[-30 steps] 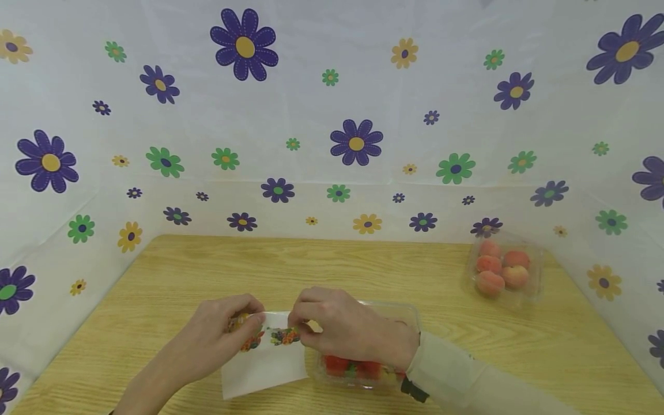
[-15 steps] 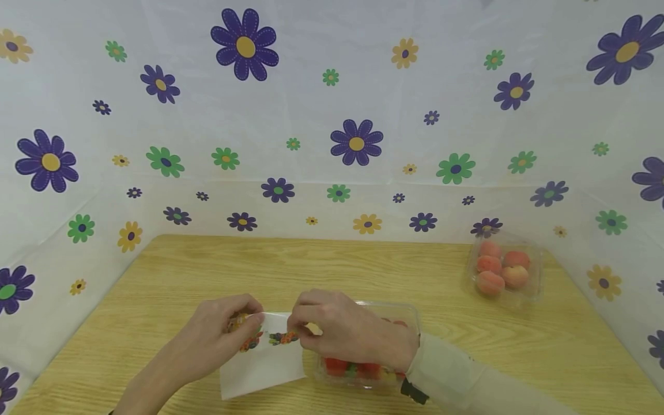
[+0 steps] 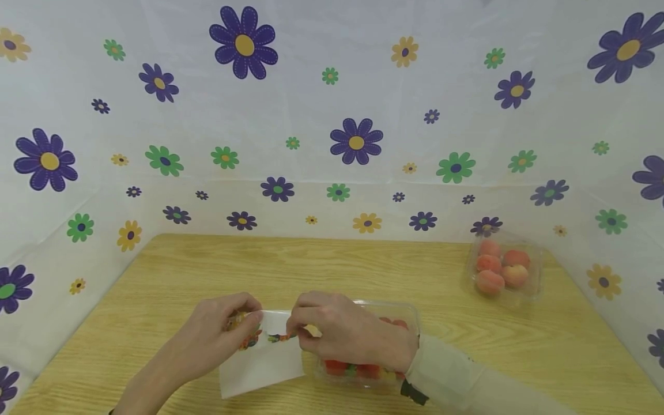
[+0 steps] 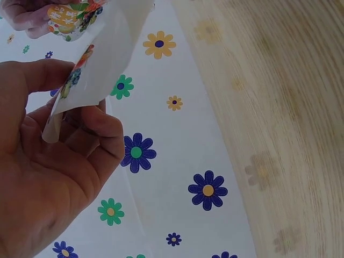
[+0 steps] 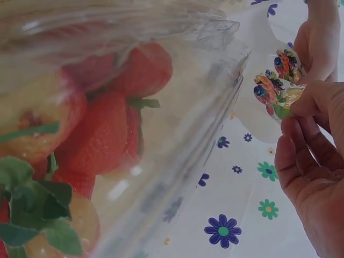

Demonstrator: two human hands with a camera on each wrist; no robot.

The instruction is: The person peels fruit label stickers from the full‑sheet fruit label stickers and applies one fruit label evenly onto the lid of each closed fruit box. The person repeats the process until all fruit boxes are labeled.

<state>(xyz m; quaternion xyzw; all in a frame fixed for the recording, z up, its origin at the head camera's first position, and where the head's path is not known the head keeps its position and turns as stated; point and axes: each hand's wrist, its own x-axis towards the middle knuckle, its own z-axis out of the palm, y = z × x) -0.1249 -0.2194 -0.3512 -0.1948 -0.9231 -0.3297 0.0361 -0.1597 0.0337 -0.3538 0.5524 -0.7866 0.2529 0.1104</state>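
Observation:
My left hand (image 3: 215, 325) pinches a white sheet of fruit-printed stickers (image 3: 261, 369) by its left side, thumb on the printed face. Between my right thumb and fingers (image 5: 314, 107) is a colourful fruit sticker (image 5: 271, 91), partly lifted from the sheet. In the left wrist view the sticker (image 4: 75, 20) is tilted away from the curved backing. My right hand (image 3: 342, 328) is above a clear plastic box (image 3: 415, 314), covering much of it. Strawberries (image 5: 99, 134) with green leaves and some yellowish-red fruit show inside that box.
At the back right of the wooden table (image 3: 259, 265) stands another clear box (image 3: 536, 285) with several peaches (image 3: 490, 282). A white flower-patterned sheet (image 3: 301, 104) encloses the back and both sides.
My right fingers have peeled the sticker further up, so more bare backing shows and less of its print is visible in the head view. My left hand has barely moved.

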